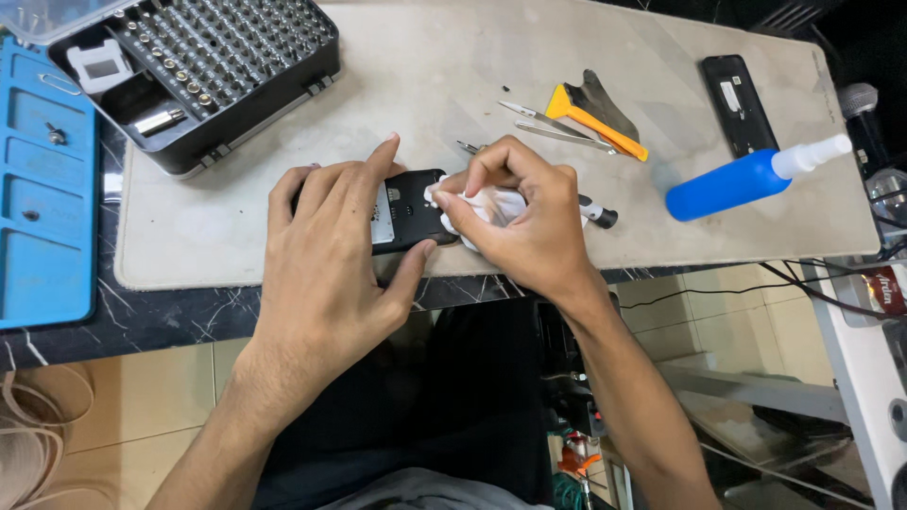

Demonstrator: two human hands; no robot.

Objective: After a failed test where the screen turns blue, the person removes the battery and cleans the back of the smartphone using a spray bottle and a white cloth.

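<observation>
A black phone body with its back off (408, 210) lies near the front edge of a beige work mat (453, 85). My left hand (326, 255) rests over its left part and holds it down, thumb under the near edge. My right hand (520, 217) pinches a crumpled white cloth (487, 203) and presses it against the phone's right end. A black-handled screwdriver (597, 213) pokes out from behind my right hand.
An open black case of screwdriver bits (203, 71) stands at the back left, beside a blue tray (42, 189). Tweezers (553, 127), a yellow-handled scraper (595, 118), a black phone back cover (737, 104) and a blue spray bottle (737, 184) lie to the right.
</observation>
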